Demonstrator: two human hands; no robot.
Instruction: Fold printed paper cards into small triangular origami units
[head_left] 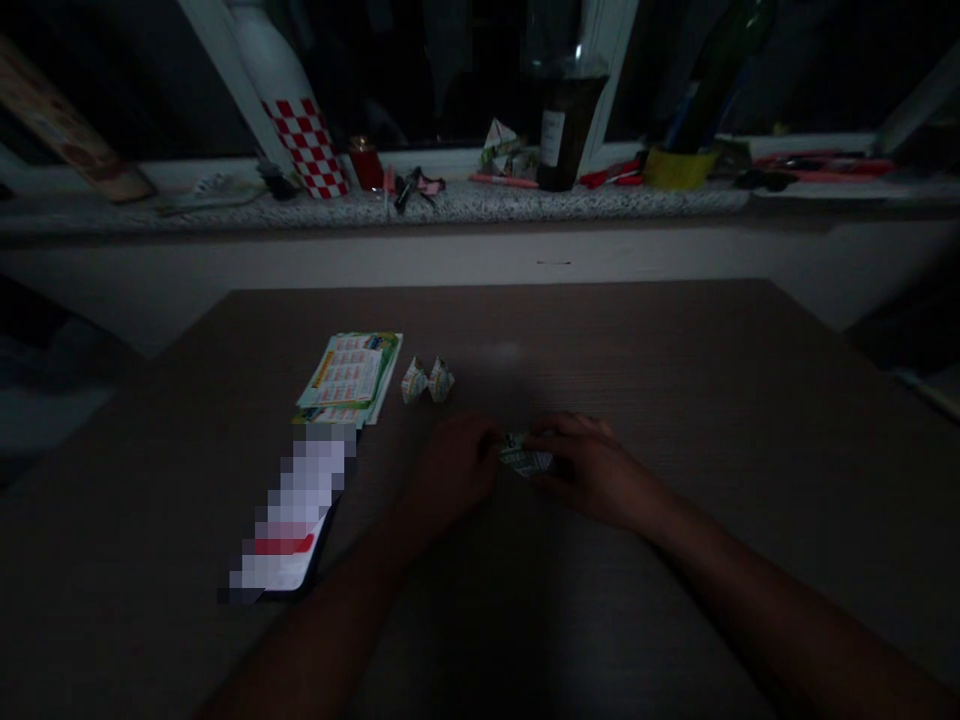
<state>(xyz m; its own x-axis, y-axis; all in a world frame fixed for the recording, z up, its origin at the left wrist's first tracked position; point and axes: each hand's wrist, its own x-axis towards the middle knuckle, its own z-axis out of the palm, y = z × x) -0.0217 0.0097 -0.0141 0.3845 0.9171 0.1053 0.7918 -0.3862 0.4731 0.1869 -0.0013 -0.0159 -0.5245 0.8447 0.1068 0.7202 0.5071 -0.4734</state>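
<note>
A small folded piece of printed paper (528, 460), green and white, lies between my hands just above the dark table. My left hand (457, 462) is closed at the paper's left corner, its thumb and fingers pinched together. From the right, my right hand (589, 462) grips the same paper, fingers over its top and thumb below. Part of the paper is hidden under the right fingers. Beyond my left hand stand two small folded paper pieces (428, 381), side by side. A stack of printed cards (349, 372) lies farther left.
A phone with a lit, partly blurred screen (289, 535) lies left of my left forearm. The table (675, 350) meets a wall under a stone windowsill (450, 208). On the sill stand a red-checkered bottle (311, 145), a dark bottle (559, 130) and small clutter. The light is dim.
</note>
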